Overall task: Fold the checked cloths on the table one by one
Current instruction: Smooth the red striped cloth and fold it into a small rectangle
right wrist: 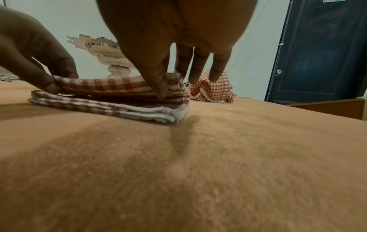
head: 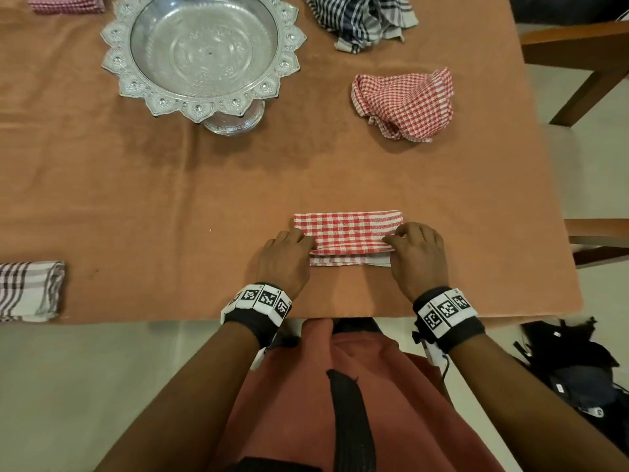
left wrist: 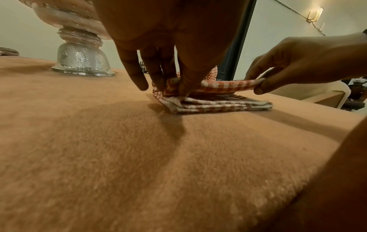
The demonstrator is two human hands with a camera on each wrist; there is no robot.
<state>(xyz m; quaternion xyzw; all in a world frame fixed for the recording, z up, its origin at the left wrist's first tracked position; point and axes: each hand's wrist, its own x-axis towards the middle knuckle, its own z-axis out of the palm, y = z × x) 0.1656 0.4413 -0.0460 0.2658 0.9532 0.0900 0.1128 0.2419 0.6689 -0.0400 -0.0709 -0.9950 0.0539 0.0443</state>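
Red cloth (head: 347, 229) is lying near the worktop's (head: 204, 206) 6 o'clock edge, folded into a flat strip, w/ its top flap lifted off the lower layers.

Left hand (head: 284, 258) is sitting at the cloth's 9 o'clock end. Its thumb and fingers (left wrist: 158, 78) are pinching the raised flap's corner there, thumb on the near side, fingers behind; little finger is sticking out clear of the fabric.

Right hand (head: 417, 255) is at the cloth's 3 o'clock end, pinching the flap's other corner betw. thumb and forefinger. Its other fingers (right wrist: 200, 69) are hanging straight down past the fabric, not touching it.

Flap is stretching taut betw. the two hands, just above the stacked layers, which are lying flat on the worktop. Near edge of the lower layers is showing at 6 o'clock of the flap, uncovered.

Crumpled red cloth (head: 405, 103) is lying at approx. 1 o'clock from the hands, well apart. Dark striped cloth (head: 360, 18) is bunched at the far edge, 12 o'clock of that. Silver bowl (head: 204, 52) on a foot is standing at 11 o'clock. Folded striped cloth (head: 29, 291) is sitting at 9 o'clock, at the worktop's left edge; another folded stack (head: 66, 2) is at the far left corner.
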